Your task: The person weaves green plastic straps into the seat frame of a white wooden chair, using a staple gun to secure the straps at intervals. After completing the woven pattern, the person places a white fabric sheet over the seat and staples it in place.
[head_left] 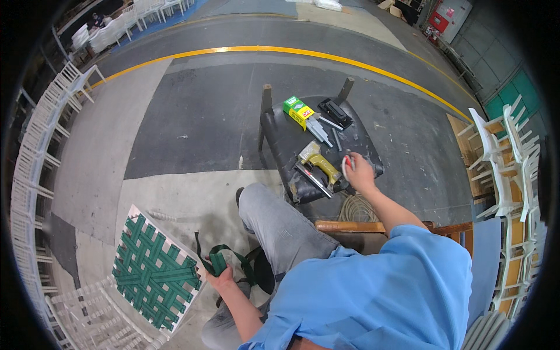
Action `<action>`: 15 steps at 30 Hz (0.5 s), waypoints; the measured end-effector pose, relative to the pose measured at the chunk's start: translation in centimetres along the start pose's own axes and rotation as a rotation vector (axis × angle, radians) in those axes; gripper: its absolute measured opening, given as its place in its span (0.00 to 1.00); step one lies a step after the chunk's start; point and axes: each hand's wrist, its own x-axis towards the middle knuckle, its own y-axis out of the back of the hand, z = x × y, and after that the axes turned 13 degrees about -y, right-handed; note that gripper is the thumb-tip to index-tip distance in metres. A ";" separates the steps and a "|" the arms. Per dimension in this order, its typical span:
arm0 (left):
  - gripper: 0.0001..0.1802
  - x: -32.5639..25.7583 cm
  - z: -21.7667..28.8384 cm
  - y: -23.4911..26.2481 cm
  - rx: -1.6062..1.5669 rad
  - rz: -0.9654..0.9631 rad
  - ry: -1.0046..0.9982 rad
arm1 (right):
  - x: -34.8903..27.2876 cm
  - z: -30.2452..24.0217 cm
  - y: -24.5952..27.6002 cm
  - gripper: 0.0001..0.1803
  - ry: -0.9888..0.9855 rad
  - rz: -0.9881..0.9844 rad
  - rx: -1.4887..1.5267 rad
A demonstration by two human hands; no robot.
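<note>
My left hand (221,280), fingers closed, grips a folded bundle of green webbing strap (217,262); a loose length trails from it toward my knee. Left of that hand is a square seat frame woven with green webbing (154,268), beside a white chair. My right hand (361,174) is over the right side of a worn black-seated chair (286,135). Its fingers are closed round a small red-and-white handled tool (348,163) whose kind I cannot make out. Close by on the seat lies a yellowish staple gun (319,166).
Strips of staples (319,129) spill from a green-and-yellow box (298,109) on the black seat, near a black stapler-like tool (336,113). A coiled hose (357,209) hangs near a wooden armrest (344,227). White chairs stand in rows at left (32,175) and right (496,157).
</note>
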 end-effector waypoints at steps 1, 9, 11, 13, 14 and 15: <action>0.15 0.2 0.3 -0.1 0.011 0.052 -0.032 | 0.6 1.1 -0.4 0.25 -0.021 0.014 -0.025; 0.12 -0.2 -0.5 4.2 -0.026 0.217 -0.142 | 6.8 -4.1 -7.6 0.17 0.214 -0.131 -0.089; 0.12 0.3 -0.9 5.6 -0.167 0.285 -0.232 | 9.0 -10.5 -13.6 0.16 0.424 -0.264 0.036; 0.11 1.1 -1.1 8.0 -0.203 0.213 -0.359 | 9.6 -17.4 -20.6 0.15 0.637 -0.391 0.210; 0.10 1.6 -1.5 9.0 -0.218 0.173 -0.419 | 9.5 -20.9 -23.9 0.16 0.746 -0.452 0.227; 0.10 0.5 -0.3 11.3 -0.197 0.316 -0.561 | 5.8 -23.2 -28.1 0.16 0.786 -0.592 0.257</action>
